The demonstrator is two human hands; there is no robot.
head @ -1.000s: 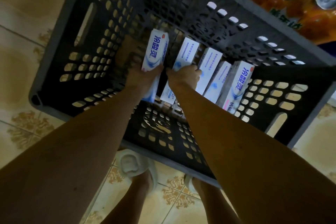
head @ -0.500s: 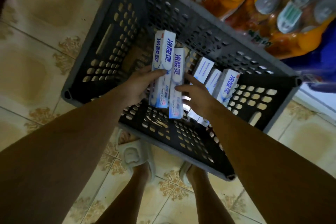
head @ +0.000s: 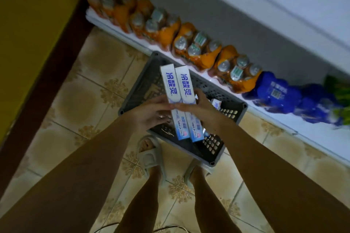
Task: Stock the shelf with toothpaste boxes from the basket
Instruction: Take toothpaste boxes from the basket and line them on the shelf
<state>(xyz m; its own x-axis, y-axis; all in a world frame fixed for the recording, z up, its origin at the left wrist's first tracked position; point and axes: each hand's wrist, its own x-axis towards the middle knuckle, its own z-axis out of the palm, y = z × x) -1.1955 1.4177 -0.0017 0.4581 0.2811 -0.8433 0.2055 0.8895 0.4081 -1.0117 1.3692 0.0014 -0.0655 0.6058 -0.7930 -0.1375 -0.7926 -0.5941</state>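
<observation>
**White toothpaste boxes held above the grey basket**

White and blue cardboard is seen at the centre of the view: two toothpaste boxes [head: 179, 100] are held side by side, long edges touching, upright and slightly tilted, above the basket [head: 132, 98]; the pair is clasped between both hands at mid-length. The left hand [head: 151, 113] is pressed against the left box, its fingers curled round the near face, so its grip is closed on the pair; the right hand [head: 200, 106] is laid against the right box with its thumb over the front, and its grip is likewise closed on the pair; the fingertips of both hands meet in front of the boxes.

The basket, of grey perforated plastic, is set on the tiled floor [head: 94, 91], just beside the low white shelf [head: 284, 125]; one more toothpaste box [head: 216, 103] is glimpsed inside it, to the right of the right hand; the rest of the inside is hidden by hands and boxes.

On the shelf, orange bottle packs [head: 198, 51] are ranged in a row from far left toward the right; blue packs [head: 280, 94] are placed next to them, and something green [head: 341, 91] is seen at the right edge, too blurred to tell. Two feet in pale slippers [head: 151, 155] are planted at the basket's near side; a yellow wall [head: 28, 15] with a dark skirting is seen on the left.
</observation>
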